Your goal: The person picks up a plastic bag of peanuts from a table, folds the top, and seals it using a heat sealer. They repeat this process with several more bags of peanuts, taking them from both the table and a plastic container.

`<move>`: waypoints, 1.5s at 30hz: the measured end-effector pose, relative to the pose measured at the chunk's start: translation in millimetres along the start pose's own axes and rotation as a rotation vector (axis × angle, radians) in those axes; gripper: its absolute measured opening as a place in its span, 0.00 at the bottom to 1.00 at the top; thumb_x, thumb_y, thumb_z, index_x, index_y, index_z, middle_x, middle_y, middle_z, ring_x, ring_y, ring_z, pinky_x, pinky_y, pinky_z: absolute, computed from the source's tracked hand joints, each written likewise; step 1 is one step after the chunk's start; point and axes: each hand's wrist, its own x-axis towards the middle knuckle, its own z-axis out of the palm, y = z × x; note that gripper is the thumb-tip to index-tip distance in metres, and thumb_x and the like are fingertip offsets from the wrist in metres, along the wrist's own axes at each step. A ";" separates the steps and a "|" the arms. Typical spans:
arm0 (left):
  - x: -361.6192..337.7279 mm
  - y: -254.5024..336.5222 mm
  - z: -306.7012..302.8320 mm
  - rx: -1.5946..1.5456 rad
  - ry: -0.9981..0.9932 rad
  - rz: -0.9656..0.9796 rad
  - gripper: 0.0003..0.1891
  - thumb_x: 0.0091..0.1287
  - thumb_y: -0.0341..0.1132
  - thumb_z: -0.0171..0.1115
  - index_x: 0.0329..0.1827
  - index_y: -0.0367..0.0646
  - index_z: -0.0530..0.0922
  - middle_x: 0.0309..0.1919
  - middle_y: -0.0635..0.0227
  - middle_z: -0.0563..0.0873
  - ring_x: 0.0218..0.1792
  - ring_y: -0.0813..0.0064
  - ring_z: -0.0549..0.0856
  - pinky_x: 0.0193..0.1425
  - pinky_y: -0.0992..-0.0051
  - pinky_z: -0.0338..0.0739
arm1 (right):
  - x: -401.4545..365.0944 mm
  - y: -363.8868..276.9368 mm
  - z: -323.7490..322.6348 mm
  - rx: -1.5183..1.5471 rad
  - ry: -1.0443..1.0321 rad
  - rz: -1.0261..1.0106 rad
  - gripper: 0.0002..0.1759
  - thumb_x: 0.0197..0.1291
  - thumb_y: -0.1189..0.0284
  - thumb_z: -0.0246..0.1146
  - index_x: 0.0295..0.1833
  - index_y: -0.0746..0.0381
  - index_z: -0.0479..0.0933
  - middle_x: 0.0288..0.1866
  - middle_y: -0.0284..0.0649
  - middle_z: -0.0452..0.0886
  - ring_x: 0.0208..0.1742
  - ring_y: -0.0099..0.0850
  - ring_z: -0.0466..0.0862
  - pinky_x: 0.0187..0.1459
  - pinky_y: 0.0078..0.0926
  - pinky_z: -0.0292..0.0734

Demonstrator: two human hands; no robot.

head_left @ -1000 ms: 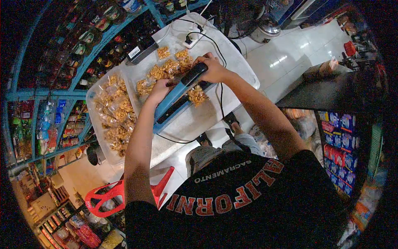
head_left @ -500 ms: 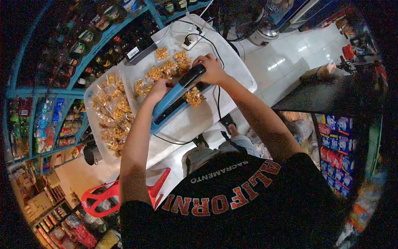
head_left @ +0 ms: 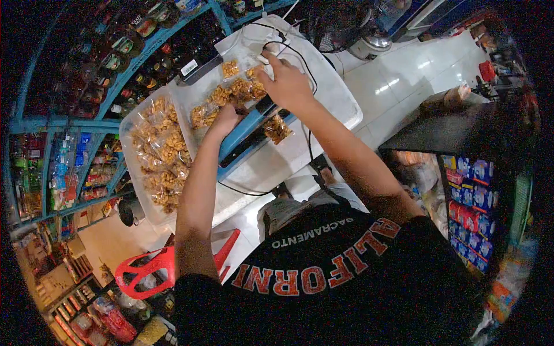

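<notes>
A blue impulse sealer [head_left: 245, 138] lies slantwise on the white table [head_left: 323, 86]. My left hand [head_left: 225, 118] pinches a clear snack bag [head_left: 202, 114] at the sealer's far side. My right hand [head_left: 285, 83] is off the sealer's black handle, with fingers spread over small snack bags [head_left: 245, 87] behind it; whether it touches them I cannot tell. One filled bag [head_left: 278, 128] lies on the near side of the sealer.
A clear tray [head_left: 131, 124] at the left holds several filled snack bags. A white power strip [head_left: 266, 53] and black cables lie at the table's far end. Blue shelves with bottles [head_left: 133, 40] stand behind. A red plastic stool [head_left: 144, 271] stands on the floor.
My right hand has let go of the sealer's handle and moved forward over the bags behind it. The left hand stays at the bag by the sealer.
</notes>
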 end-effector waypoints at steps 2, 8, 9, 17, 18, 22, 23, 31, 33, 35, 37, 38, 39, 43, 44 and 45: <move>11.2 -17.8 8.3 -0.044 -0.060 -0.047 0.10 0.47 0.34 0.60 0.29 0.36 0.79 0.22 0.60 0.81 0.24 0.72 0.79 0.33 0.73 0.71 | -0.1 11.4 13.2 -0.062 0.003 0.008 0.25 0.53 0.54 0.53 0.56 0.52 0.66 0.43 0.44 0.75 0.40 0.44 0.77 0.42 0.42 0.69; 13.1 -16.9 6.2 -0.070 -0.198 -0.080 0.07 0.48 0.33 0.57 0.28 0.40 0.78 0.20 0.68 0.79 0.25 0.78 0.76 0.30 0.77 0.70 | -4.4 38.8 33.8 -0.122 0.084 0.043 0.20 0.53 0.60 0.54 0.52 0.50 0.69 0.43 0.40 0.76 0.43 0.41 0.77 0.41 0.46 0.68; 12.3 -15.9 5.7 -0.081 -0.180 -0.063 0.07 0.48 0.33 0.58 0.26 0.39 0.77 0.19 0.69 0.78 0.23 0.78 0.75 0.29 0.77 0.69 | -3.5 37.5 33.8 -0.110 0.093 0.035 0.19 0.53 0.60 0.54 0.52 0.49 0.69 0.43 0.40 0.76 0.43 0.41 0.76 0.42 0.47 0.68; 13.0 -21.1 5.9 -0.127 -0.175 -0.029 0.05 0.49 0.32 0.58 0.23 0.39 0.77 0.18 0.70 0.77 0.23 0.79 0.74 0.31 0.77 0.68 | 0.1 42.0 44.6 -0.111 0.162 0.025 0.15 0.53 0.63 0.54 0.47 0.48 0.72 0.39 0.37 0.77 0.39 0.38 0.78 0.40 0.45 0.68; 11.0 -19.6 4.9 -0.156 -0.173 -0.056 0.05 0.49 0.32 0.58 0.23 0.40 0.77 0.19 0.71 0.78 0.24 0.80 0.74 0.31 0.77 0.68 | 0.1 42.9 46.3 -0.100 0.165 0.034 0.14 0.53 0.63 0.54 0.46 0.48 0.73 0.37 0.36 0.77 0.37 0.37 0.78 0.39 0.45 0.68; 11.1 -19.7 4.0 -0.183 -0.216 -0.042 0.04 0.50 0.31 0.57 0.23 0.41 0.77 0.20 0.72 0.78 0.24 0.80 0.75 0.32 0.78 0.68 | -3.9 48.7 48.0 -0.081 0.193 0.013 0.11 0.52 0.64 0.54 0.42 0.48 0.75 0.32 0.35 0.78 0.30 0.35 0.79 0.36 0.44 0.68; 12.7 -22.0 4.9 -0.184 -0.214 -0.039 0.04 0.50 0.31 0.57 0.23 0.41 0.77 0.20 0.72 0.78 0.24 0.80 0.75 0.32 0.78 0.68 | -3.7 49.3 48.9 -0.082 0.196 0.010 0.11 0.52 0.64 0.54 0.42 0.48 0.75 0.32 0.35 0.78 0.30 0.35 0.79 0.36 0.44 0.68; 4.9 -9.0 2.7 -0.302 -0.166 -0.112 0.11 0.54 0.40 0.58 0.29 0.40 0.78 0.22 0.69 0.79 0.26 0.77 0.76 0.34 0.77 0.69 | -2.1 50.6 47.9 -0.035 0.035 0.085 0.11 0.52 0.63 0.52 0.39 0.49 0.77 0.29 0.41 0.79 0.32 0.40 0.80 0.34 0.37 0.74; 8.6 3.8 9.3 -0.215 -0.045 -0.096 0.15 0.55 0.44 0.54 0.32 0.38 0.78 0.24 0.65 0.80 0.29 0.72 0.78 0.37 0.74 0.70 | -1.8 50.2 47.4 -0.067 -0.006 0.116 0.12 0.52 0.62 0.51 0.40 0.49 0.77 0.30 0.42 0.79 0.33 0.41 0.80 0.35 0.38 0.74; 16.2 19.9 19.4 -0.129 0.082 -0.076 0.20 0.57 0.47 0.51 0.35 0.37 0.77 0.26 0.60 0.81 0.31 0.66 0.80 0.40 0.71 0.71 | 0.8 49.4 46.7 -0.101 -0.044 0.142 0.13 0.52 0.61 0.51 0.41 0.49 0.76 0.31 0.44 0.79 0.34 0.42 0.80 0.37 0.38 0.74; 24.3 37.7 32.8 0.245 0.087 -0.061 0.24 0.58 0.49 0.44 0.39 0.35 0.76 0.34 0.51 0.80 0.41 0.56 0.79 0.48 0.64 0.70 | 4.0 48.0 45.5 -0.082 -0.187 0.279 0.17 0.53 0.56 0.48 0.43 0.49 0.77 0.38 0.46 0.79 0.42 0.44 0.79 0.44 0.41 0.72; 26.5 46.8 39.7 0.244 0.092 -0.057 0.24 0.58 0.49 0.44 0.39 0.35 0.76 0.34 0.51 0.80 0.41 0.56 0.79 0.48 0.64 0.70 | 5.5 47.8 44.5 -0.084 -0.181 0.275 0.17 0.53 0.56 0.48 0.43 0.49 0.77 0.38 0.46 0.79 0.42 0.44 0.79 0.44 0.41 0.72; 28.9 55.9 46.2 0.302 0.069 -0.157 0.24 0.58 0.48 0.42 0.39 0.35 0.76 0.38 0.48 0.79 0.44 0.54 0.77 0.50 0.62 0.69 | 6.6 48.3 43.5 -0.085 -0.238 0.294 0.18 0.53 0.55 0.48 0.43 0.50 0.77 0.39 0.47 0.79 0.42 0.44 0.78 0.45 0.40 0.72; 23.8 65.0 45.4 0.277 0.114 -0.255 0.23 0.57 0.46 0.41 0.38 0.36 0.77 0.42 0.44 0.77 0.47 0.50 0.76 0.52 0.60 0.67 | 6.3 49.3 41.7 -0.057 -0.243 0.240 0.17 0.52 0.57 0.48 0.39 0.52 0.78 0.35 0.50 0.78 0.39 0.46 0.78 0.43 0.38 0.73; 26.0 64.4 45.8 0.289 0.118 -0.247 0.22 0.57 0.45 0.42 0.38 0.36 0.77 0.42 0.44 0.77 0.46 0.49 0.76 0.52 0.60 0.68 | 6.2 48.6 41.3 -0.058 -0.244 0.237 0.17 0.52 0.57 0.48 0.39 0.52 0.78 0.35 0.50 0.78 0.39 0.46 0.78 0.43 0.38 0.73; 25.0 64.6 45.2 0.287 0.121 -0.248 0.22 0.57 0.45 0.42 0.38 0.36 0.77 0.42 0.44 0.77 0.46 0.49 0.76 0.52 0.60 0.68 | 6.6 49.6 42.0 -0.072 -0.268 0.224 0.17 0.52 0.57 0.48 0.39 0.52 0.78 0.36 0.50 0.78 0.39 0.46 0.78 0.43 0.38 0.73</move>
